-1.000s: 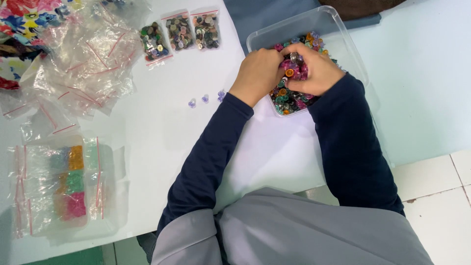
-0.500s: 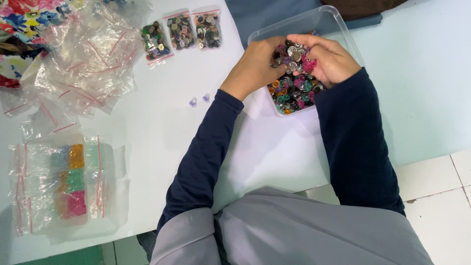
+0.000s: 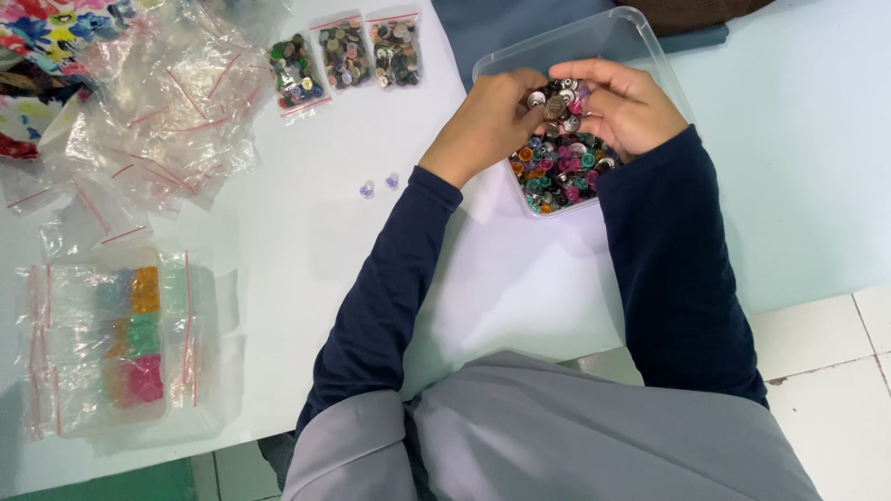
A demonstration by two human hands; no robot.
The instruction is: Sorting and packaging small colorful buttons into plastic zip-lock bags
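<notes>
Mixed buttons (image 3: 560,162) in clear tub (image 3: 608,32)

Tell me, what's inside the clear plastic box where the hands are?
The clear plastic box holds a heap of small colourful buttons. The left hand and right hand cover part of the heap, so what lies beneath them is hidden.

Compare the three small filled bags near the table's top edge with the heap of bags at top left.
The three filled bags lie flat side by side, each packed with mixed buttons; the heap of bags is crumpled, overlapping and looks empty. The filled bags appear closed; the heap's I cannot tell. Both are clear plastic with red strips.
</notes>
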